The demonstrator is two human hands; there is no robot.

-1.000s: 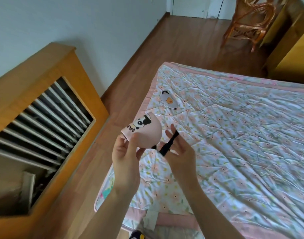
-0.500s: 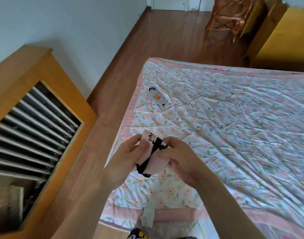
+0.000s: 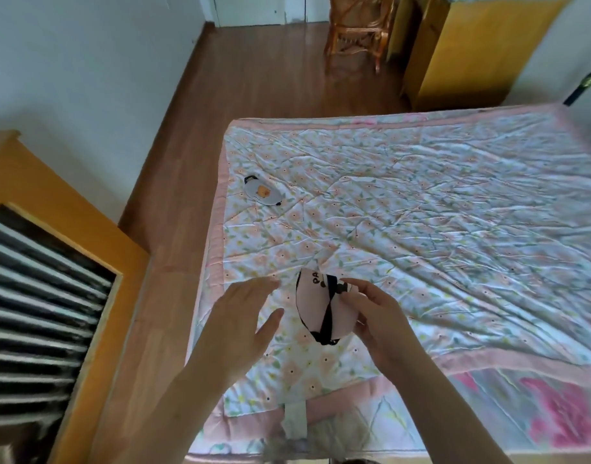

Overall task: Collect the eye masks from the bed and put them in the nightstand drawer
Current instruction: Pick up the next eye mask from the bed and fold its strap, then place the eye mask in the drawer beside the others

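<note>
A folded pink panda eye mask (image 3: 315, 304) with a black strap wrapped around it is pinched in my right hand (image 3: 371, 311) above the near left part of the bed. My left hand (image 3: 243, 316) hovers just left of the mask with fingers spread, touching nothing. A second, grey eye mask (image 3: 263, 194) with an orange figure lies flat on the floral quilt (image 3: 421, 212) near the bed's left edge, farther away. No nightstand drawer can be made out.
A wooden piece of furniture with a slatted front (image 3: 46, 296) stands left of the bed across a strip of wood floor (image 3: 173, 209). A rattan chair (image 3: 356, 31) and a yellow cabinet (image 3: 478, 51) stand beyond the bed's far end.
The mask was folded and its strap wound around it with both hands. My left hand has now let go and moved off to the left; the right hand keeps the mask.
</note>
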